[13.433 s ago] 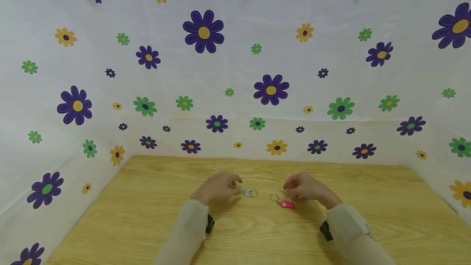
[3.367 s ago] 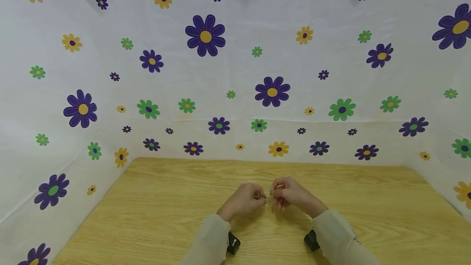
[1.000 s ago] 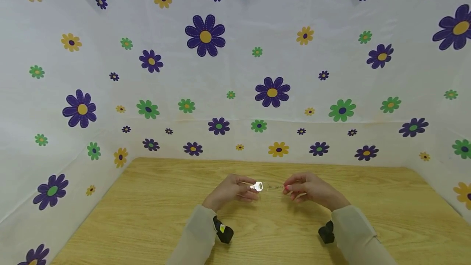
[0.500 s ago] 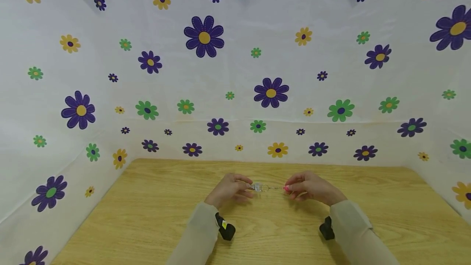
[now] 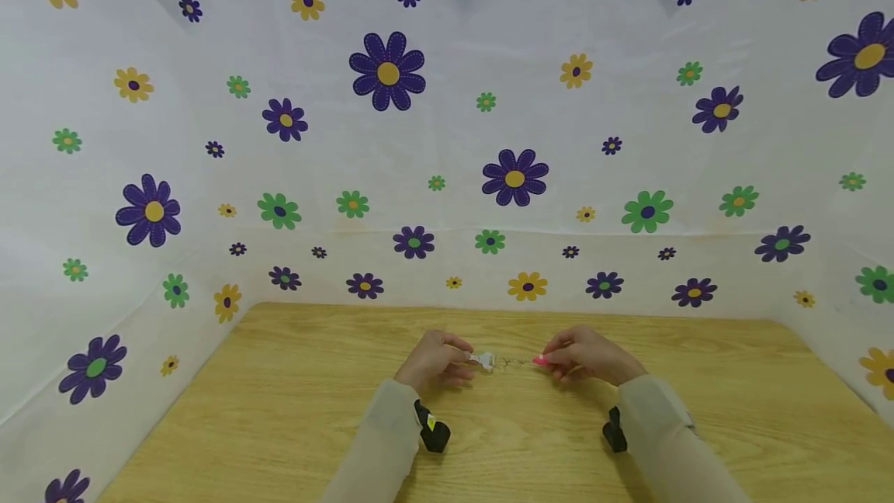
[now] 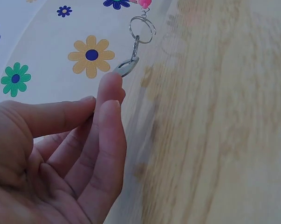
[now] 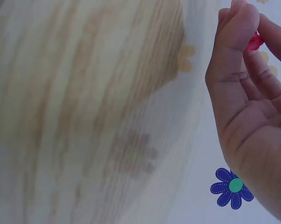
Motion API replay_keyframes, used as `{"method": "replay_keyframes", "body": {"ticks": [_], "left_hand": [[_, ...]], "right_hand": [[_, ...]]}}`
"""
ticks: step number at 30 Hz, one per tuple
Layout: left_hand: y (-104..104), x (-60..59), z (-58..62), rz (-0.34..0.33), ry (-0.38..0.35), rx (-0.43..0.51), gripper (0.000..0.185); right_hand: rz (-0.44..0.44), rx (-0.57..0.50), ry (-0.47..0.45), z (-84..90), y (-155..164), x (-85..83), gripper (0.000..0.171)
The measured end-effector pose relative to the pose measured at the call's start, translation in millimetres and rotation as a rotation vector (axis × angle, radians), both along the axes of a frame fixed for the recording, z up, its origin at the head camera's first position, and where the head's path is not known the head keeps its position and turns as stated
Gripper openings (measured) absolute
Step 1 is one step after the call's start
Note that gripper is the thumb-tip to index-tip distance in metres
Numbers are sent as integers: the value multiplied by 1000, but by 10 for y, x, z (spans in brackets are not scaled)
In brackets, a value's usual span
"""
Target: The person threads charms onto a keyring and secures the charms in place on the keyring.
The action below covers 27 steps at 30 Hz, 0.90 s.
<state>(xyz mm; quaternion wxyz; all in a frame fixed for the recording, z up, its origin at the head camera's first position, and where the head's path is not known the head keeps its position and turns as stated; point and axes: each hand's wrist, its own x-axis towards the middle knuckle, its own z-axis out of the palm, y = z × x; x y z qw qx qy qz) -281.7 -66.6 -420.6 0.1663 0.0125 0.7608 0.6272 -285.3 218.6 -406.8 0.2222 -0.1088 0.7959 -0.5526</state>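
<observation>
Lower centre of the head view, above the wooden table (image 5: 279,410): the left hand (image 5: 436,359) pinches a silver key (image 5: 485,361) at its fingertips; the right hand (image 5: 590,355) pinches a pink charm (image 5: 540,361). A key ring (image 6: 142,29) and short chain link key and charm between the hands. Flowered sheeting (image 5: 447,138) fills the background.

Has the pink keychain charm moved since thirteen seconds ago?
Yes. The pink charm is off the wooden table, pinched by the right hand, and chained to the key.
</observation>
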Motion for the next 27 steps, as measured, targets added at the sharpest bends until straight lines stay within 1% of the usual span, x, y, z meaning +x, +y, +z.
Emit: {"method": "replay_keyframes", "body": {"ticks": [3, 7, 12, 17, 20, 22, 25, 27], "left_hand": [[11, -5, -14, 35, -30, 1, 18], [26, -16, -35, 64, -41, -12, 15], [31, -18, -45, 61, -32, -23, 16], [4, -19, -41, 67, -3, -31, 19], [-31, -26, -41, 88, 28, -50, 20], [-57, -23, -36, 97, 57, -80, 18], [-110, -7, -26, 91, 134, -163, 14], [-161, 23, -9, 71, 205, -230, 13]], "right_hand": [[-13, 20, -1, 3, -10, 3, 17], [-29, 39, -9, -8, -8, -3, 15], [-33, 49, -7, -26, -2, -5, 15], [-38, 78, 14, -8, 27, 10, 15], [-51, 107, 36, 8, 68, 26, 16], [-65, 122, 45, 17, 101, 44, 17], [-79, 136, 52, 29, 152, 84, 19], [-88, 144, 57, 44, 188, 119, 20]]}}
